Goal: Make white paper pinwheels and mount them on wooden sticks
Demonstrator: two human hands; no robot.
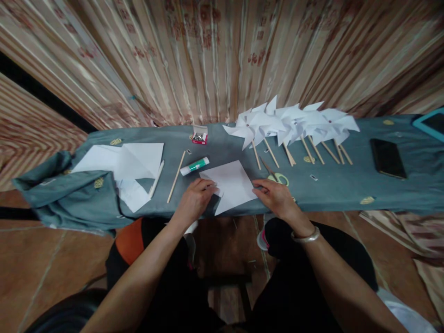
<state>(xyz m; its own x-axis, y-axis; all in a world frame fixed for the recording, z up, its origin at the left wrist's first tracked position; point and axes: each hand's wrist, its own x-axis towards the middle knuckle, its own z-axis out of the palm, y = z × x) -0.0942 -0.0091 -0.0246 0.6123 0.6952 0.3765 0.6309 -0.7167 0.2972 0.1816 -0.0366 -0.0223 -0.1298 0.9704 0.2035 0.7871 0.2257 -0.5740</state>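
Note:
A white square of paper [231,183] lies at the near edge of a bench covered in grey-blue cloth [347,185]. My left hand [194,199] rests on the paper's left corner with fingers curled and pressed on it. My right hand [275,195] presses flat on the paper's right corner, fingers stretched out; a silver bangle sits on that wrist. A glue stick [194,165] and a wooden stick [176,176] lie just left of the paper. Green-handled scissors [277,177] lie partly under my right hand.
Several finished white paper pinwheels [294,124] on wooden sticks lie at the back right. A small red box of pins [199,136] stands behind the glue. Loose white sheets [121,162] lie at left. A black phone [387,158] lies at right. A striped curtain hangs behind.

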